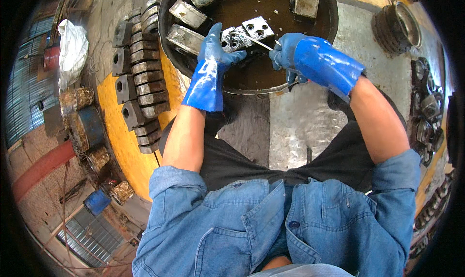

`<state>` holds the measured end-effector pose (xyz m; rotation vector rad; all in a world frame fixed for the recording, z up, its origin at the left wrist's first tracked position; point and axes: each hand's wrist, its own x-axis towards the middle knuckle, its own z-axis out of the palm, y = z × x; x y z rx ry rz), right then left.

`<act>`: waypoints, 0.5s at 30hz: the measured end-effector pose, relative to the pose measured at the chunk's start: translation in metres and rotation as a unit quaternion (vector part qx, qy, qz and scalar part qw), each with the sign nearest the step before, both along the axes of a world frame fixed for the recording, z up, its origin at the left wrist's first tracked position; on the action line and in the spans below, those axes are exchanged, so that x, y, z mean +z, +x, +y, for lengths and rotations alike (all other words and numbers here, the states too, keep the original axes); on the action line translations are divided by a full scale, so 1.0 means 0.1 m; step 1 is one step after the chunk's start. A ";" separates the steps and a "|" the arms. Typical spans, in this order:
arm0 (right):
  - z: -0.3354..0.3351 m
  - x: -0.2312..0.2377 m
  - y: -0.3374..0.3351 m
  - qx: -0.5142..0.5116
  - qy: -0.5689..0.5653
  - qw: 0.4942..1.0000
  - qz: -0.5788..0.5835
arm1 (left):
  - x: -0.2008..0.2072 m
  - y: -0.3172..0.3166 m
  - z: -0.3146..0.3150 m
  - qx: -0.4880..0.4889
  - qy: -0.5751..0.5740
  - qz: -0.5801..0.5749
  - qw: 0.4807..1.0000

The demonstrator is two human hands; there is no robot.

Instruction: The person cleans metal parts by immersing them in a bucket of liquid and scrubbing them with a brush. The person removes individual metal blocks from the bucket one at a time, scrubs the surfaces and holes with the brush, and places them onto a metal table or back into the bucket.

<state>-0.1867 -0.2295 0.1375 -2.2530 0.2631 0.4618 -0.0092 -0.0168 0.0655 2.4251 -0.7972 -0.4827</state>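
Block row left of basin; inside, brown liquid, metal pieces. Left hand holds drilled block; right hand, rod.

Two gloved hands, one rod, one basin, one white bag

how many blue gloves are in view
2: one glove on the left hand, over the round tub; one glove on the right hand, holding a thin rod.

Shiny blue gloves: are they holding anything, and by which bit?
The right grip holds a thin, pale rod by its right end. The left grip is at the left end of a silvery, holed metal block; I can't tell whether it's held.
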 end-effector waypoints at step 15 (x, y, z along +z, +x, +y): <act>-0.36 -0.16 0.11 0.031 -0.297 0.954 0.019 | -0.17 0.05 0.02 -0.026 -0.033 -0.049 0.998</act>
